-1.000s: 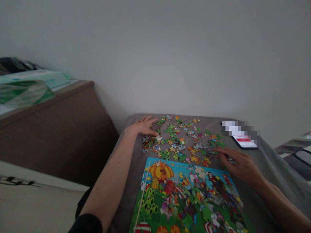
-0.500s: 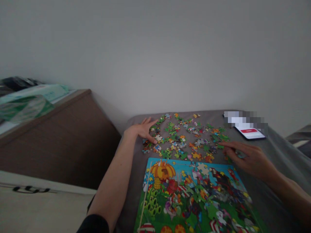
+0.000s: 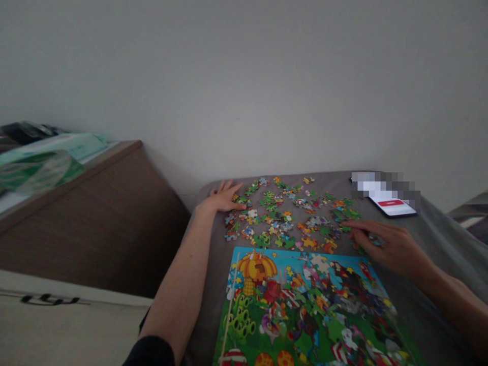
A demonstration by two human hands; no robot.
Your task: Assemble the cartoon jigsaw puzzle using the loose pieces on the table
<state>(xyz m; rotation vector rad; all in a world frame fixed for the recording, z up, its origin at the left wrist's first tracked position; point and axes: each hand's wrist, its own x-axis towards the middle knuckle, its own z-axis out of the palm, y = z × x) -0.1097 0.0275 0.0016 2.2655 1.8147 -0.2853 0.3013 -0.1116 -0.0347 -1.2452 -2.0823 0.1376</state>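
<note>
head view: my left hand (image 3: 224, 200) rests with fingers spread, touching the scattered multicoloured cardboard jigsaw pieces (image 3: 290, 213); below them lies the bright green-and-blue puzzle board (image 3: 244, 325); my right hand (image 3: 391, 249) curls, fingertips seeming to pinch a small piece. a light touch stops pieces sliding.

Blue sky and green ground fill a jigsaw puzzle (image 3: 305, 305) under an orange dome (image 3: 256, 268); loose green, orange and blue pieces (image 3: 290, 218) scatter across a grey fabric cover (image 3: 206, 315), near a phone (image 3: 391, 207) showing a red bar on white.
</note>
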